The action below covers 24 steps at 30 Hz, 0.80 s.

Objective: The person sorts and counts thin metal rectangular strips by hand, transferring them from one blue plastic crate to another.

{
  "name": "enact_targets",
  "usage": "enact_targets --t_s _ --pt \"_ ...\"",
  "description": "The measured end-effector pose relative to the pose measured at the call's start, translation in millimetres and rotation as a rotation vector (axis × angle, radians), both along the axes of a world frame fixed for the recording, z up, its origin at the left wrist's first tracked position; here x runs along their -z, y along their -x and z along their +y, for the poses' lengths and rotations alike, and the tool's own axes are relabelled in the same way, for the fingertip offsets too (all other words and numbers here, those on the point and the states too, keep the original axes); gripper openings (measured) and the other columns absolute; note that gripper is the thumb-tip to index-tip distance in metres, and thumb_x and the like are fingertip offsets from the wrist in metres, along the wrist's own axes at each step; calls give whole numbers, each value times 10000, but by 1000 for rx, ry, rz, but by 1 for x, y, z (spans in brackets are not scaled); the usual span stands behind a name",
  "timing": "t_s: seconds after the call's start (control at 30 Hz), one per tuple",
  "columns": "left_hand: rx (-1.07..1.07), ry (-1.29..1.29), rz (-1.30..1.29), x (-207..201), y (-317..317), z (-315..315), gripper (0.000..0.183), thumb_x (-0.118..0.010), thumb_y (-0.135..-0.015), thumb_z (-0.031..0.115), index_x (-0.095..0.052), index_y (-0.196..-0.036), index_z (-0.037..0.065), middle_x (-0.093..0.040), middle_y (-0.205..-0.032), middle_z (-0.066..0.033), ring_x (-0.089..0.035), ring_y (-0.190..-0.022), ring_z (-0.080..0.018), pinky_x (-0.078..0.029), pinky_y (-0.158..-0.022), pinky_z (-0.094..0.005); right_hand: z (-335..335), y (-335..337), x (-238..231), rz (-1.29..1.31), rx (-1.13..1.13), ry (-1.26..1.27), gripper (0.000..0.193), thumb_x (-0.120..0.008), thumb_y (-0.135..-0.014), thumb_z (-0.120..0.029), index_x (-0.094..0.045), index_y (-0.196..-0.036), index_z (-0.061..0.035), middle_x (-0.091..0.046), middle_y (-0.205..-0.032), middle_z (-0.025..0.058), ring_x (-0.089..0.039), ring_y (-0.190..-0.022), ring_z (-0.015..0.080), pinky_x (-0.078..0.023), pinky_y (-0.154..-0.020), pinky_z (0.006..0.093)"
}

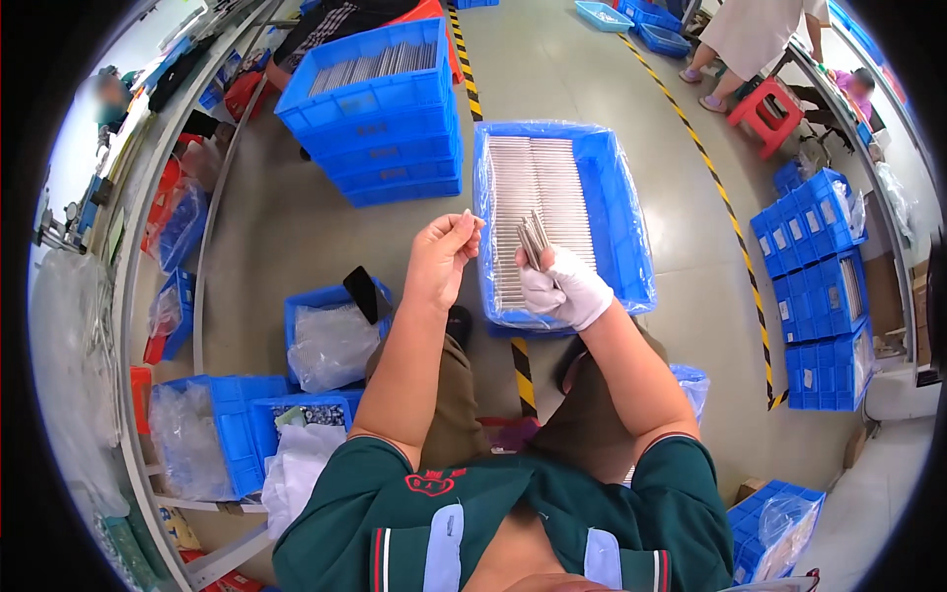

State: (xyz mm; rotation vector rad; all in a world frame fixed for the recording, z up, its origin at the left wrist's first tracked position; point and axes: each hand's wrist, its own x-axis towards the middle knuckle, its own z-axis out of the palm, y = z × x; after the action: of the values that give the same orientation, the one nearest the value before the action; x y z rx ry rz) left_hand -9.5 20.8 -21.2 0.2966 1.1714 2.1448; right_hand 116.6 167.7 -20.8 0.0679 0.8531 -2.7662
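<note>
My right hand [574, 288], in a white glove with some fingertips bare, is closed around a bundle of thin metal rods [534, 237]. It holds them tilted above a blue bin [621, 232] lined with clear plastic. Long rows of similar slim metal rods [513, 183] lie packed side by side in the bin's left and middle part. My bare left hand [449, 255] is raised by the bin's left edge, fingers curled in and thumb pressed to the forefinger. Whether anything small is in that pinch cannot be made out.
Stacked blue crates [395, 148] stand beyond the left hand, the top one holding rods. More blue crates [817, 291] are piled at the right. At lower left sit a bin with a plastic bag [333, 345] and a dark phone-like object [367, 294]. A red stool [766, 116] stands far right.
</note>
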Motion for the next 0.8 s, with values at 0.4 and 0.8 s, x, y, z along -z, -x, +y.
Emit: enact_targets --t_s 0.4,0.8 --pt "-48 -201 -674 51 -43 48 219 -441 -915 254 -524 -809 81 -568 -785 -47 -535 -721 -181 -428 -664 -326 -22 19 -11 -32 622 -723 153 -500 -893 -171 -464 -831 -36 -502 -601 32 -477 -515 113 -393 -487 239" --pt "-18 -132 -735 43 -65 70 251 -435 -902 248 -535 -1006 42 -570 -986 -81 -562 -900 -193 -468 -790 -331 -23 25 -24 42 825 -427 173 -551 -862 -161 -456 -763 -55 -388 -521 -15 -336 -415 70 -303 -413 226"
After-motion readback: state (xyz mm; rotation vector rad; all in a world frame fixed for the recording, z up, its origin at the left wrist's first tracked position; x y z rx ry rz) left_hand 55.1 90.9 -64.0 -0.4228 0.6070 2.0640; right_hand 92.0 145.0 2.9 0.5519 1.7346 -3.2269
